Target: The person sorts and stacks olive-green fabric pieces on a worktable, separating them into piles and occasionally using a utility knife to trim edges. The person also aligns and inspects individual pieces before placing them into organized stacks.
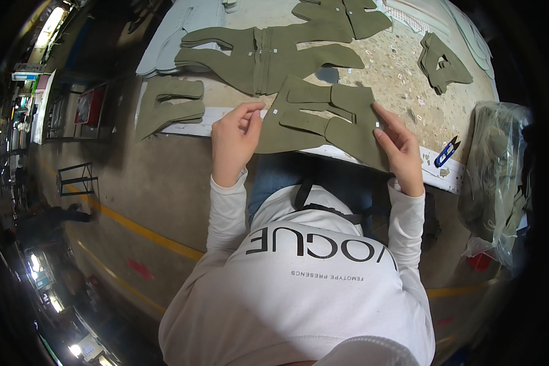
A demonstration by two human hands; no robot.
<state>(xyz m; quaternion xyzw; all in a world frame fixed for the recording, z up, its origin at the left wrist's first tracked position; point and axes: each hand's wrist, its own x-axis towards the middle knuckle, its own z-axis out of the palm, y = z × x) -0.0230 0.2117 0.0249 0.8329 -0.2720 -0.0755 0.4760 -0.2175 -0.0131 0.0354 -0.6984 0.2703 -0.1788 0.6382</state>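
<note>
In front of me, an olive-green cut fabric piece (349, 138) lies at the table's near edge, with long slits and small white stickers. My right hand (400, 145) grips its right edge, the thumb on top beside a sticker. At the left end of the same piece is my left hand (238, 139), its fingers curled in toward the thumb. Whether anything small sits between those fingertips is hidden. Farther back lies a larger stack of matching fabric pieces (287, 61). A forked green fabric piece (171, 107) rests to the left, partly over the table edge.
Blue thread snips (447, 152) lie near the table's right front corner. Another green fabric stack (442, 66) is at the far right. A clear plastic bag of green pieces (494, 165) stands beside the table. Small stickers dot the worn tabletop (402, 73). A dark metal stand (77, 179) is on the floor.
</note>
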